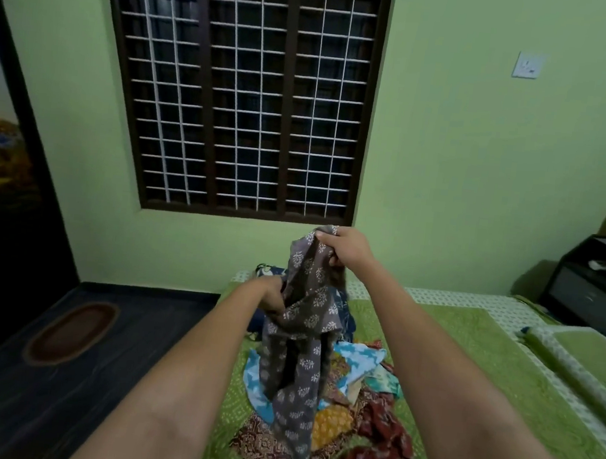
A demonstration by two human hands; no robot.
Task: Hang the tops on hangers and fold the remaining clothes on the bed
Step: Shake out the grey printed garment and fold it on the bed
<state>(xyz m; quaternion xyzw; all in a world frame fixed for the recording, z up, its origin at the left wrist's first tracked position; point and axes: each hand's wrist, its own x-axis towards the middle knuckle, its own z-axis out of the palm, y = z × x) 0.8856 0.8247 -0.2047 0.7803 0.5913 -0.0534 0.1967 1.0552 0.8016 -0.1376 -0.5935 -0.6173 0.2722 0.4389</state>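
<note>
A grey garment (300, 348) with a white flower print hangs lifted above the bed (465, 377). My right hand (344, 246) grips its top end, held high in front of the window. My left hand (274, 295) holds the cloth lower down on its left side, partly hidden by the folds. Under the hanging garment lies a pile of clothes (358, 403): light blue, yellow, maroon and red printed pieces, with a dark blue piece behind. No hanger is in view.
The bed has a green quilted cover and a rolled green bedding (578, 374) at the right. A dark bedside cabinet (598, 290) stands at the far right. Left of the bed is dark floor with an oval mat (72, 332) and a dark door.
</note>
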